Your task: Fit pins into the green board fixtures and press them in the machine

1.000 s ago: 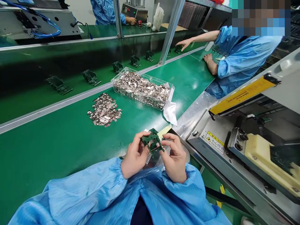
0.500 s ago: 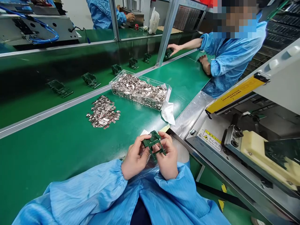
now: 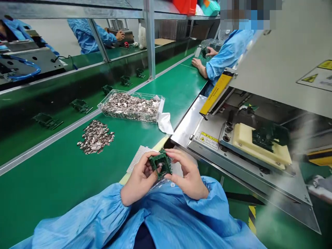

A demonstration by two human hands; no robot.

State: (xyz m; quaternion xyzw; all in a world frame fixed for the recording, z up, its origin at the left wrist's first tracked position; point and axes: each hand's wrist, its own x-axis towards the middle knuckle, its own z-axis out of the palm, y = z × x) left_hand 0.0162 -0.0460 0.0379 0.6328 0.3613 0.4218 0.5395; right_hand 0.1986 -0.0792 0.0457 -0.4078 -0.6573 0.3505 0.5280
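Between my two hands is a dark green plastic frame (image 3: 161, 162) with an opening through its middle, held just in front of my body. My left hand (image 3: 140, 176) grips its left side, with the thumb at the lower edge. Fingers of my right hand (image 3: 188, 174) close on its right side, thumb below and fingertips above. Under and beyond my left hand lies a white gridded sheet (image 3: 138, 157). Farther off on the green table are a loose pile of small metal pieces (image 3: 95, 136) and a clear plastic box (image 3: 160, 103) full of similar pieces.
A machine with a cream fixture (image 3: 241, 136) holding a dark part stands at my right, its metal base (image 3: 192, 114) bordering the table. Several green frames (image 3: 81, 105) sit on the conveyor (image 3: 20, 145) beyond a metal rail. A co-worker's sleeve (image 3: 223, 58) shows ahead.
My view has swung to the right. The green frame has been turned, so its opening now faces me. The co-worker's hand has moved from the conveyor with a dark part.
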